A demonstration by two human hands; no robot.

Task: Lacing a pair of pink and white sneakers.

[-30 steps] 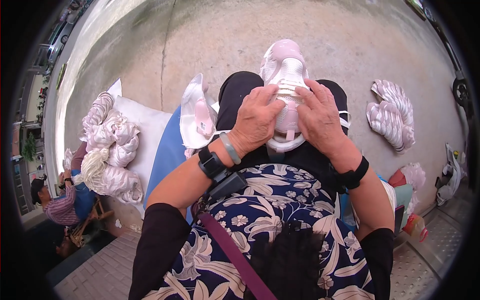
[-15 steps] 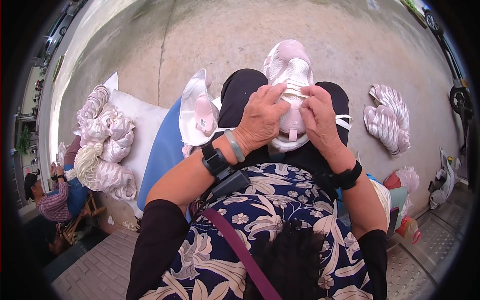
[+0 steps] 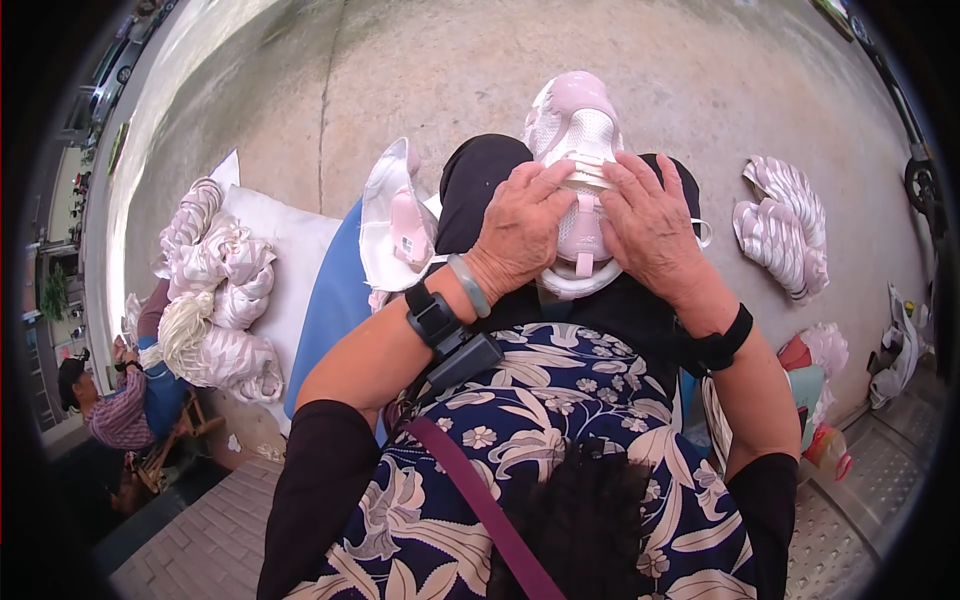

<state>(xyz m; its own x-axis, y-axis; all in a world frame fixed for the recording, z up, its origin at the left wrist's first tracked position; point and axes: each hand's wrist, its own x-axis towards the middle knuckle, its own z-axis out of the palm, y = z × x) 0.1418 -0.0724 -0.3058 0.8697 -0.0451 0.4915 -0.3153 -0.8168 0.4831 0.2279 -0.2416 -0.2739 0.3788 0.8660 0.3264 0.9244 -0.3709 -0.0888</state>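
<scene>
Pink-and-white shoe [image 3: 573, 102] is laced across, apparently untied; left hand [image 3: 520, 228] and right hand [image 3: 657, 234], fingers half-curled, touch the lace [image 3: 588, 181], grip unclear.

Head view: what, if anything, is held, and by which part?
The left hand and right hand touch the pink and white shoe at its laces; whether they pinch or only press cannot be told.

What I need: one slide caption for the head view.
Left grip and right grip at the white laces of a pink-and-white shoe.
</scene>
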